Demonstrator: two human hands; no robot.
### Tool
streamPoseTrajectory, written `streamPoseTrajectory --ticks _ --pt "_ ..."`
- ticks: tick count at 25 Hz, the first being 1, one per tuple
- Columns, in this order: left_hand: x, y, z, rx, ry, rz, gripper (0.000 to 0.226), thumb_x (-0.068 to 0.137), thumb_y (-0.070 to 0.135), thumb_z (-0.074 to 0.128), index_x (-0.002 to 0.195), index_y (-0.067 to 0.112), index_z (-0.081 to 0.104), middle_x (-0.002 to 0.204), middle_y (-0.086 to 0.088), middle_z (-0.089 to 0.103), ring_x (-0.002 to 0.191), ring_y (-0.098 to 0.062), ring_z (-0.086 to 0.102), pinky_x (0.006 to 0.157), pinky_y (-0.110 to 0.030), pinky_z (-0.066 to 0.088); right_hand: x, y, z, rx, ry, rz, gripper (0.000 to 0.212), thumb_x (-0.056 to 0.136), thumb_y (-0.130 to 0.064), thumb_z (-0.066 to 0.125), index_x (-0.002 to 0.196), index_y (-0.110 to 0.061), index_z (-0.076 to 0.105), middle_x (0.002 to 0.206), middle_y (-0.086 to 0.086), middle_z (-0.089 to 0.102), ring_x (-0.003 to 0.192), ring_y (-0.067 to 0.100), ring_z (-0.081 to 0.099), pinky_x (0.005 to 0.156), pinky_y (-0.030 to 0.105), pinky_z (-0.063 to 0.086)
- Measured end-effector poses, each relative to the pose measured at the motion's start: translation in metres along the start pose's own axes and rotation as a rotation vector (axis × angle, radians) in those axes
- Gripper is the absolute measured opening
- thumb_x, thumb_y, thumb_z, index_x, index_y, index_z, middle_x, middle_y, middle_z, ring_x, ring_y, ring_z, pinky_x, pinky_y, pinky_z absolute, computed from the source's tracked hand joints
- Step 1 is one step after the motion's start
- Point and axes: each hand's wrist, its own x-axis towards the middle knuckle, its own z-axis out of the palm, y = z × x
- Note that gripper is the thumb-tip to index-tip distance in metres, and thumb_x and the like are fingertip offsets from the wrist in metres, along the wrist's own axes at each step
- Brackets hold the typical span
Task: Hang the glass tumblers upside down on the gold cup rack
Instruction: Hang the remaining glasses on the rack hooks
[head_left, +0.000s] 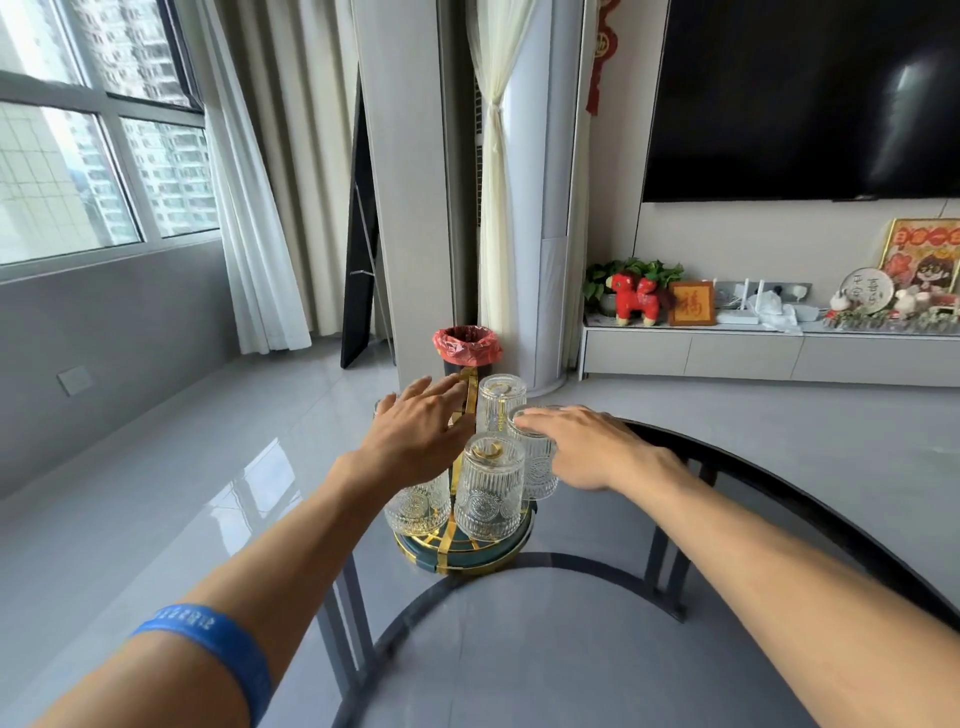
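Note:
The gold cup rack (470, 402) stands on a round dark green tray (511, 548) with gold trim, on the glass table. Several ribbed glass tumblers hang upside down on it: one at the front (488, 488), one at the back (500, 402), one on the right (537, 467), one on the left (418, 506). My left hand (415, 434) hovers over the left tumbler, fingers spread, fingertips near the rack's handle. My right hand (584, 444) lies flat with its fingers resting on the base of the right tumbler.
The tray stands near the far left edge of the oval glass table (519, 649) with a dark frame. Beyond it on the floor is a bin with a red bag (466, 345). A TV cabinet (753, 353) runs along the right wall.

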Motion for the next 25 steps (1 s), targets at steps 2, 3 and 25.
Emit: streamPoseTrajectory --ticks 2,3,25 --pt "-0.013 0.013 -0.001 0.006 0.102 0.018 0.057 0.100 0.041 0.038 0.153 0.022 0.030 0.161 0.001 0.027 0.149 -0.024 0.021 0.119 -0.047 0.019 -0.007 0.001 0.005 0.052 -0.002 0.004 0.086 0.074 0.007 0.033 0.149 -0.035 0.028 0.160 -0.014 0.022 0.143 0.021 0.028 0.113 0.045 0.030" --pt "-0.024 0.023 0.004 -0.016 0.167 0.069 0.057 0.099 0.039 0.040 0.152 0.021 0.031 0.161 -0.002 0.029 0.149 -0.024 0.024 0.119 -0.045 0.020 -0.010 0.003 0.008 0.101 0.023 0.011 0.085 0.075 0.007 0.033 0.148 -0.035 0.028 0.160 -0.013 0.021 0.143 0.021 0.027 0.113 0.045 0.029" --pt "-0.064 0.086 0.207 -0.027 -0.337 0.312 0.077 0.086 0.079 0.011 0.153 0.044 -0.003 0.162 0.011 -0.015 0.148 -0.010 -0.024 0.118 -0.037 -0.018 0.048 0.087 0.097 0.088 0.188 0.299 0.030 0.092 -0.026 0.054 0.121 -0.027 0.044 0.112 0.005 0.066 0.084 0.026 0.057 0.062 0.033 0.039"
